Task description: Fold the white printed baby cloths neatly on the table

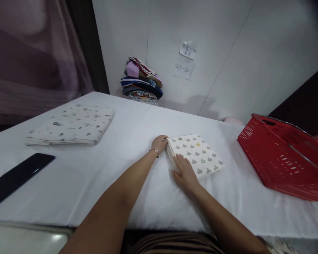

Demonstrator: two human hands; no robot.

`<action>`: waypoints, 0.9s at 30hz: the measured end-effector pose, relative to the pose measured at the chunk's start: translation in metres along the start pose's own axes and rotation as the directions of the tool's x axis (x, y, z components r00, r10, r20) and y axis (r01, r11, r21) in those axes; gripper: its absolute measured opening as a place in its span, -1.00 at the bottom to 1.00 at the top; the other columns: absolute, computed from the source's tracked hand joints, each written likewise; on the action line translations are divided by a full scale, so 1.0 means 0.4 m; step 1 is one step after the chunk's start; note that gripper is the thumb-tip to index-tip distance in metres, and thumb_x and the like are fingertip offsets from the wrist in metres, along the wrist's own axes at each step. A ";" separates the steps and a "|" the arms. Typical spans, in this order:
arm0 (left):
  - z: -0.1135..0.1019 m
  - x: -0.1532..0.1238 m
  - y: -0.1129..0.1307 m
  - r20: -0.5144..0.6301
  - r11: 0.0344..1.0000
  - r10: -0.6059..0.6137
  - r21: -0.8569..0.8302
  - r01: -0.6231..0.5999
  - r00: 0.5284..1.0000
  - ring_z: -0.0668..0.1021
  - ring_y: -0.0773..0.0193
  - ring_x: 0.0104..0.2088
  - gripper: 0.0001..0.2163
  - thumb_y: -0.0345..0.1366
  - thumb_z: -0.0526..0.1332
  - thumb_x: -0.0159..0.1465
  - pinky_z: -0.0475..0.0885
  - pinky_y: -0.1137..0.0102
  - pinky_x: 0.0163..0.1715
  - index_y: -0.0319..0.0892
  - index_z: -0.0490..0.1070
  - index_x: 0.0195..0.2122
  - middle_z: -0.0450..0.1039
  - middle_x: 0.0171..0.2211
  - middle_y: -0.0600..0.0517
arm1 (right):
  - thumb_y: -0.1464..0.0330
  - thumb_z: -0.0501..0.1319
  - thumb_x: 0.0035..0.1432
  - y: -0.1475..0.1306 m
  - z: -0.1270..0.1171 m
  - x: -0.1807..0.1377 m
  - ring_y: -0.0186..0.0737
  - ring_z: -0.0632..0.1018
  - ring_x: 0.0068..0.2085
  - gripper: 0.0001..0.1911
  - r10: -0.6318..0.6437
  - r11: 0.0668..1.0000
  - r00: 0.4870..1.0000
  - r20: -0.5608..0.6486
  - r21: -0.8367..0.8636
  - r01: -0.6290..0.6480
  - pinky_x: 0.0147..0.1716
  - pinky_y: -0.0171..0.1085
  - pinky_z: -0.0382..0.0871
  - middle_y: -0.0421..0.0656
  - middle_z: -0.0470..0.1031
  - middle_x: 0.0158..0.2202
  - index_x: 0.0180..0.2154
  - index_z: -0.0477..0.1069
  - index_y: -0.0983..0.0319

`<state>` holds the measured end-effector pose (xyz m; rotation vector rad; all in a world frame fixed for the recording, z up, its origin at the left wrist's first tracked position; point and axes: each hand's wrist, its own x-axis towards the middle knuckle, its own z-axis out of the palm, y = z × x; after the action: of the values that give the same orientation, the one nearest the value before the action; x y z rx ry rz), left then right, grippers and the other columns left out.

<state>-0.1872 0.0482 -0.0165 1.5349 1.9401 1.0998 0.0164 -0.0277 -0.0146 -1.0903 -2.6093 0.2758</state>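
A folded white cloth (201,155) printed with grey, green and yellow motifs lies on the white-covered table (137,127). My left hand (159,143), with a bracelet at the wrist, is closed on the cloth's far left corner. My right hand (186,175) lies with outstretched fingers over its near left edge, the palm facing down. Stacked layers show along the left side between my hands. Farther left rests another folded white cloth (74,123) with small scattered prints, apart from both hands.
A red plastic basket (275,158) with metal handles stands at the right. On the left is a dark flat slab (18,178). A pile of folded fabrics (143,83) rises beyond the table's far edge, near a wall with handwritten paper notes (184,68).
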 end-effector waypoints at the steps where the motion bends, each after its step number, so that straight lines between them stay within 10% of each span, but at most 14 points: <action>1: 0.006 0.001 -0.002 -0.005 0.999 -0.041 -0.022 0.041 0.999 0.48 0.29 -0.21 -0.78 -0.35 0.08 0.15 0.35 0.44 -0.17 -0.08 0.48 -0.24 0.51 -0.22 0.09 | 0.39 0.04 0.09 0.001 0.001 -0.001 -0.10 0.01 0.27 -0.35 -0.002 1.000 1.000 0.000 -0.001 0.002 0.19 0.02 -0.06 -0.09 0.01 0.27 0.24 0.00 0.19; 15: -0.013 -0.011 0.004 0.118 0.943 -0.231 -0.218 0.252 0.966 0.52 0.33 -0.23 -0.66 -0.44 0.20 0.06 0.40 0.51 -0.21 -0.17 0.42 -0.10 0.51 -0.19 0.02 | 0.50 0.01 0.02 -0.008 -0.003 -0.005 -0.12 0.02 0.27 -0.34 0.002 1.000 1.000 -0.005 0.009 -0.002 0.21 -0.05 -0.13 -0.05 0.07 0.24 0.21 0.07 0.28; 27: -0.007 -0.167 0.095 0.405 0.682 -0.465 -0.404 0.610 0.788 0.57 0.29 -0.37 -0.57 -0.43 0.17 0.14 0.46 0.48 -0.40 -0.30 0.18 0.06 0.53 -0.29 -0.10 | 0.34 0.12 0.05 0.037 -0.048 0.033 -0.17 0.28 0.16 -0.36 0.224 0.830 0.972 0.074 0.508 -0.230 0.13 -0.15 0.14 -0.13 0.24 0.16 0.20 0.11 0.17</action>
<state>-0.1464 -0.0132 0.0062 0.6880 1.5666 0.9623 0.0239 -0.0070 0.0017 -1.1857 -2.2006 0.9734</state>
